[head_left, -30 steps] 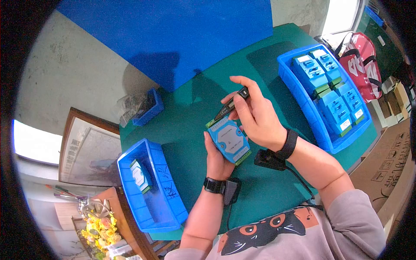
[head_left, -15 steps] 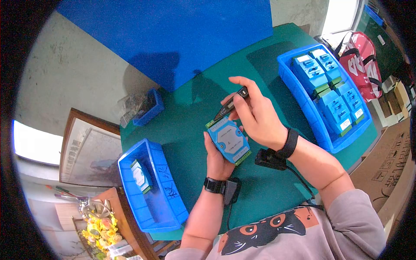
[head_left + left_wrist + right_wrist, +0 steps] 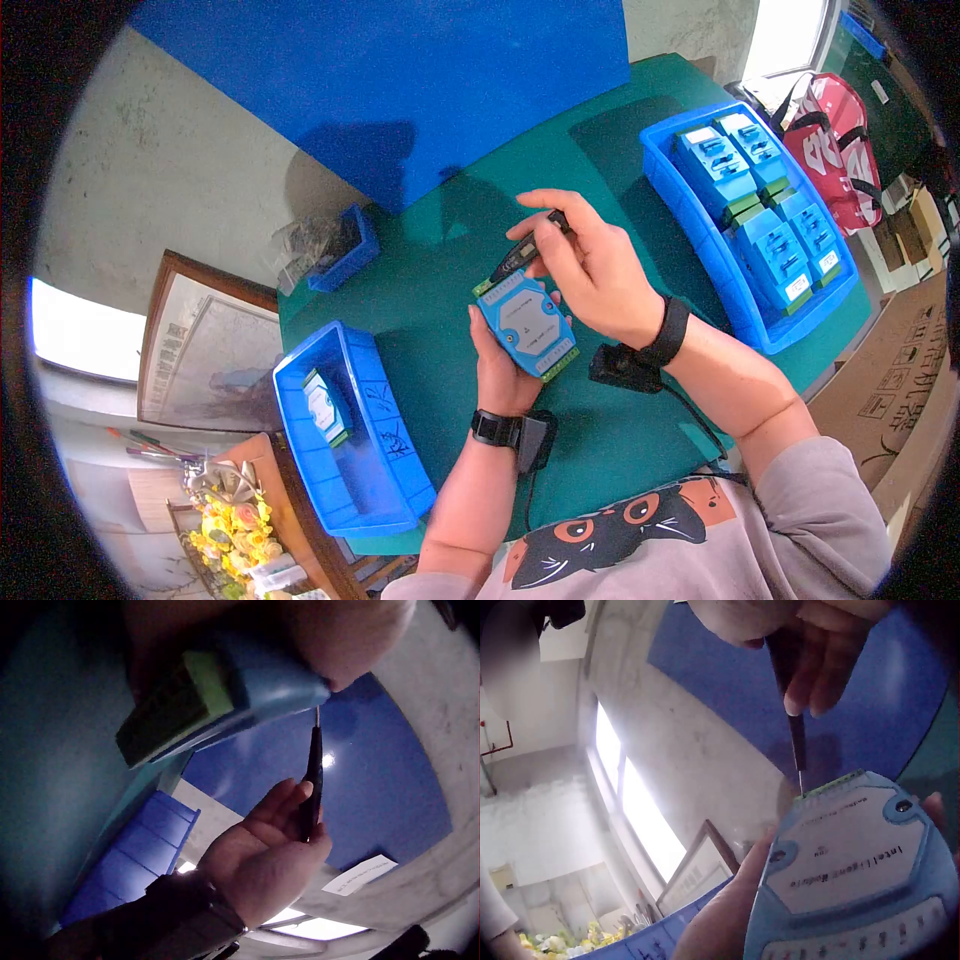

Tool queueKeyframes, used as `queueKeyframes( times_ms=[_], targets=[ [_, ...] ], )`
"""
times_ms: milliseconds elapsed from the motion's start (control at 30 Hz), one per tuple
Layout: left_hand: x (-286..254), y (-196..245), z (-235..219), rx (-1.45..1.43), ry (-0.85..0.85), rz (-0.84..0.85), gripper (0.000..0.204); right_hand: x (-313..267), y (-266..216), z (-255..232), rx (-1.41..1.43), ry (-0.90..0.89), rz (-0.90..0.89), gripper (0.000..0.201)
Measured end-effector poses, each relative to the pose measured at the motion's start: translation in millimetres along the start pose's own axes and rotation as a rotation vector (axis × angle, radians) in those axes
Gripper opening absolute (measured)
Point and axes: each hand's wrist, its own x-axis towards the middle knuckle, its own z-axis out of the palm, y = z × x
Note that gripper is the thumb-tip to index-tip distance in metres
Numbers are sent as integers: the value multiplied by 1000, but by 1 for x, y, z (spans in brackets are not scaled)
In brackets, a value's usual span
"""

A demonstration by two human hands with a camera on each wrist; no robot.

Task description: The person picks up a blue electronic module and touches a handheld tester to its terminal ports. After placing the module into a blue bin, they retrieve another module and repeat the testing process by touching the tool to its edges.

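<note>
A blue-cased module labelled "Intelligent Module" (image 3: 528, 322) is held up above a green table (image 3: 430, 290), its printed face upward. The left hand (image 3: 497, 375) grips it from below, thumb along one edge. The right hand (image 3: 600, 275) pinches a slim black screwdriver (image 3: 518, 255), whose metal tip meets one end of the green terminal strip (image 3: 832, 784) on the module's far edge; whether it sits in a screw is too small to tell. The step seems to be working the terminal screws; the next move probably calls for keeping the module steady while the driver turns or shifts along the strip. To the left, a blue tray (image 3: 395, 455) holds one similar module (image 3: 325, 408); to the right, another blue bin (image 3: 700, 235) holds several blue units (image 3: 775, 258).
</note>
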Motion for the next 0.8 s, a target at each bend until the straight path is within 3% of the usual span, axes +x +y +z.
queueKeyframes(
  times_ms=[233, 433, 800],
  targets=[
    [0, 0, -3, 43, -70, -15, 71, -2, -6, 0, 17, 11, 63, 33],
    [2, -1, 4, -7, 16, 18, 73, 0, -5, 0, 45, 20, 44, 35],
    [2, 0, 5, -18, 11, 17, 71, 0, -4, 1, 49, 70, 16, 30]
  ],
)
